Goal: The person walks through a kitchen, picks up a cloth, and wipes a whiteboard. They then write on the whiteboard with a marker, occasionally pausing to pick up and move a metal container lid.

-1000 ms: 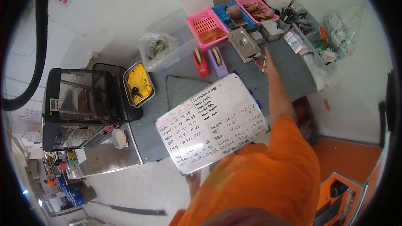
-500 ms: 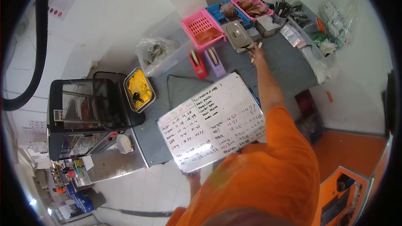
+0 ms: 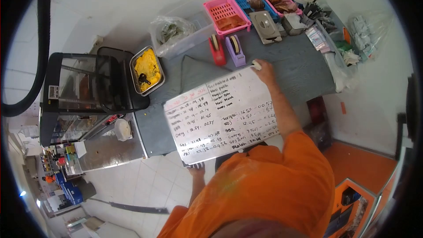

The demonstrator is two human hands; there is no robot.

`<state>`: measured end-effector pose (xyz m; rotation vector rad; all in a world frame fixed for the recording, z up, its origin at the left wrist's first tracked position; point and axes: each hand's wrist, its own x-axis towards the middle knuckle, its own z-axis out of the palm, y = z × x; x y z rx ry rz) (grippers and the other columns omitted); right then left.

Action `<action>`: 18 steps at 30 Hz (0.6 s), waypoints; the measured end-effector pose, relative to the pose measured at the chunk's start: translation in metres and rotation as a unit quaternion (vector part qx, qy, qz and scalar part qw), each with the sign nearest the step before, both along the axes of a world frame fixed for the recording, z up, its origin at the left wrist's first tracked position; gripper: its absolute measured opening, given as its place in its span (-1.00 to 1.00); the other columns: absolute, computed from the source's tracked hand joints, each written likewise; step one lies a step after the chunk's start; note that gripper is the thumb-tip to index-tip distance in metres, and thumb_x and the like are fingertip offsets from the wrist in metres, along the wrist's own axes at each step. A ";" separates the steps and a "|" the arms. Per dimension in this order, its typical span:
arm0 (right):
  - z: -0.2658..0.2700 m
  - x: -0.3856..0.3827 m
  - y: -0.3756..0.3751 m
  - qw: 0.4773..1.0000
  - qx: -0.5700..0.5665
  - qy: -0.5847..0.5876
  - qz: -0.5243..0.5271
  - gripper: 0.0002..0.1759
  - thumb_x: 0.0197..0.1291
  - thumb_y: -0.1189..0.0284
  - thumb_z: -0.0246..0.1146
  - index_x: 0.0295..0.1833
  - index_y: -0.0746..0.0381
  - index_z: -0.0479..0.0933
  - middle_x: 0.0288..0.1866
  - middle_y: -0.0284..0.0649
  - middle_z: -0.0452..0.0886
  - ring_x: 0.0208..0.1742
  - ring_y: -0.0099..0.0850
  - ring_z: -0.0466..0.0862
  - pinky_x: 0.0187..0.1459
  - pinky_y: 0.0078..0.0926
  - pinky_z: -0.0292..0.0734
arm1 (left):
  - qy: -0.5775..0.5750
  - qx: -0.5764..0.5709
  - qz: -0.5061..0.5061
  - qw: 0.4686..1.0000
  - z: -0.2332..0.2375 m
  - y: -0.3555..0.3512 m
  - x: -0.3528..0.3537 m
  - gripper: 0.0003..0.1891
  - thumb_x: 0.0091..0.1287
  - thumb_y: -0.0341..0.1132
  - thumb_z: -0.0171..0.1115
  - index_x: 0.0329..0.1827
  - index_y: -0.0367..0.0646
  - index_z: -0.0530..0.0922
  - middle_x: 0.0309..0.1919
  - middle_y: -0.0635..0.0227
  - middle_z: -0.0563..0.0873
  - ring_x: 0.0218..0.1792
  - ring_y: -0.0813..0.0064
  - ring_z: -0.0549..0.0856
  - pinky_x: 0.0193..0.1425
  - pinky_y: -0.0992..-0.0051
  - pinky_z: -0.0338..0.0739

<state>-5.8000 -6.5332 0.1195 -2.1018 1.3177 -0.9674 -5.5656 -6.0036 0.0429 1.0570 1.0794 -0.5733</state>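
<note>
A whiteboard with handwritten names and times leans tilted over the front of the grey table. My left hand grips its lower left corner, fingers curled at the edge. At the top right corner, my right hand is closed around a small white object, seemingly a marker. Its fingers are at the board's edge; whether they also touch it is hard to tell. Beyond that hand stand a purple tape dispenser and a red tape dispenser.
Along the back are a lidded steel pan, a pink basket, a blue basket and a clear plastic bin. A tray of scrambled egg sits left beside a black display warmer.
My right hand has drawn back from beside the steel pan to the whiteboard's top right corner, bringing the white object along. The left hand keeps hold of the board; the view has shifted slightly.
</note>
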 end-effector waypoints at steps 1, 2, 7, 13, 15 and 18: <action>-0.003 0.015 0.002 1.000 0.001 0.003 0.005 -0.51 0.01 0.19 0.43 -0.04 0.32 0.61 -0.12 0.06 0.67 -0.09 0.04 0.67 -0.09 -0.14 0.57 | 0.003 0.001 0.005 1.000 0.000 0.004 0.001 -0.44 0.45 0.26 -0.32 0.19 0.11 0.43 0.17 0.57 0.50 0.07 0.39 0.52 0.13 0.09 0.49; -0.003 0.032 0.001 0.999 0.044 0.029 -0.013 -0.45 -0.03 0.13 0.45 0.00 0.29 0.61 -0.11 0.07 0.67 -0.08 0.03 0.67 -0.07 -0.13 0.57 | 0.001 0.011 0.004 1.000 0.000 0.008 0.005 -0.46 0.45 0.26 -0.29 0.17 0.12 0.42 0.15 0.62 0.50 0.04 0.42 0.52 0.09 0.15 0.49; 0.016 0.081 -0.009 0.971 0.216 0.081 -0.059 -0.31 -0.12 0.06 0.47 0.14 0.15 0.56 -0.08 0.04 0.67 -0.02 0.03 0.65 0.00 -0.09 0.54 | -0.019 0.086 -0.019 0.996 -0.009 0.043 0.037 -0.48 0.46 0.24 -0.30 0.20 0.13 0.38 0.11 0.67 0.51 -0.01 0.57 0.53 0.00 0.29 0.49; -0.017 0.075 -0.032 0.994 0.088 0.042 -0.055 -0.38 -0.03 0.14 0.42 0.12 0.25 0.54 -0.01 0.12 0.63 0.06 -0.03 0.63 0.03 -0.14 0.52 | -0.091 0.170 -0.089 0.977 -0.022 0.064 0.111 -0.38 0.37 0.31 -0.33 0.29 0.16 0.36 0.31 0.58 0.44 0.27 0.48 0.38 0.23 0.21 0.27; -0.032 0.052 -0.034 0.992 0.084 -0.009 -0.094 -0.45 0.04 0.20 0.36 0.13 0.25 0.54 -0.05 0.06 0.65 0.02 -0.09 0.65 0.01 -0.20 0.53 | -0.088 0.157 -0.085 0.980 -0.025 0.046 0.148 -0.35 0.36 0.31 -0.33 0.37 0.20 0.32 0.37 0.60 0.39 0.30 0.49 0.36 0.25 0.25 0.27; 0.001 0.035 -0.002 0.918 0.202 -0.307 -0.149 -0.55 0.15 0.26 0.23 0.12 0.24 0.55 -0.18 -0.06 0.66 -0.10 -0.20 0.68 -0.05 -0.27 0.55 | -0.072 0.103 -0.084 0.989 -0.049 0.008 0.206 -0.42 0.34 0.27 -0.14 0.29 0.20 0.40 0.25 0.59 0.50 0.20 0.57 0.46 0.11 0.23 0.43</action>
